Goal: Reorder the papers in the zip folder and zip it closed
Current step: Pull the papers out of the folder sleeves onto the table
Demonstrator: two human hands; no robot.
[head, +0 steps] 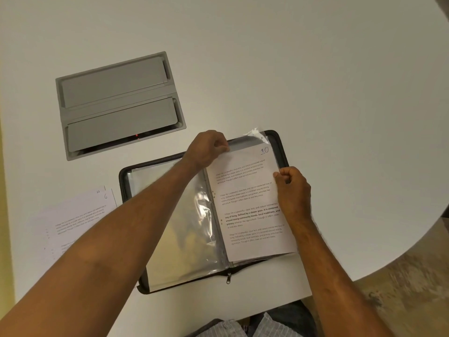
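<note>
Currently both hands pinch sheet 10 point(245, 203) over the open folder point(283, 152) on the worktop point(315, 81), left hand point(209, 148) at its top, right hand point(292, 184) at its side; uneven feeding could crumple it against the sleeve point(257, 136).

White round table point(315, 69), grey cable hatch point(119, 105) inset; speckled floor point(401, 276).

The left forearm point(136, 229) crosses the open folder point(279, 142), hiding part of its left half and the right edge of the loose papers point(73, 215) just left of the folder. Print on those papers is too blurred to read. The paragraphs on the sheet marked 10 point(250, 205) are mostly too small to read.
</note>
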